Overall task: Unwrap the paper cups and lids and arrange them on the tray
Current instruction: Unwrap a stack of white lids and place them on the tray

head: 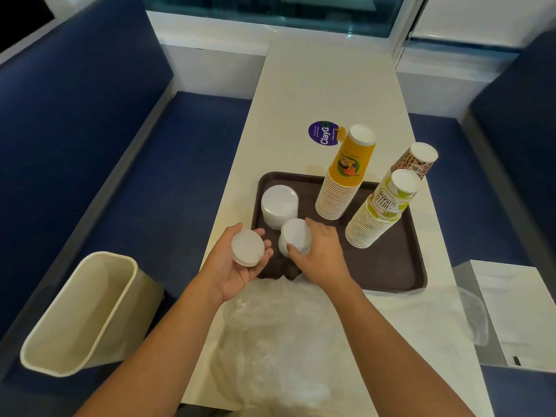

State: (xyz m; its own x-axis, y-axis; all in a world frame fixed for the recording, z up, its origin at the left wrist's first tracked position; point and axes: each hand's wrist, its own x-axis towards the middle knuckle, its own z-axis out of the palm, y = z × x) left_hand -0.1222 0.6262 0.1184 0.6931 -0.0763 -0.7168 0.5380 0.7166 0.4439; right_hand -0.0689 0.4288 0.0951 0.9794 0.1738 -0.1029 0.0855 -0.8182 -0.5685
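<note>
Within the curled fingers of the left hand, held a thin stack of lids, flat face up and tipped slightly toward the camera, its short axis rising out of the upturned palm. Wrapped thumb and fingertips round the rim, half closed, just off the left edge of the tray.

Just right of those fingers, gripped a second lid stack with the right hand: thumb pressed on the near side, fingers curved round the far right side, palm down. Stood upright on the tray, long axis vertical, top face up. Could not tell whether its base touched the tray floor fully.

Just beyond the right fingertips, toward the far left corner of the tray, stood a third lid stack, upright and untouched.

Farther out from the right fingers, rose three inverted stacks, bases up, each leaning away to the right: a yellow cup stack nearest, a lime-printed cup stack to its right on the tray, and a brown-patterned cup stack behind that, base hidden.

Beneath both wrists, lay crumpled plastic wrap on the table. Well left of the left hand, stood a cream bin on the blue seat.
</note>
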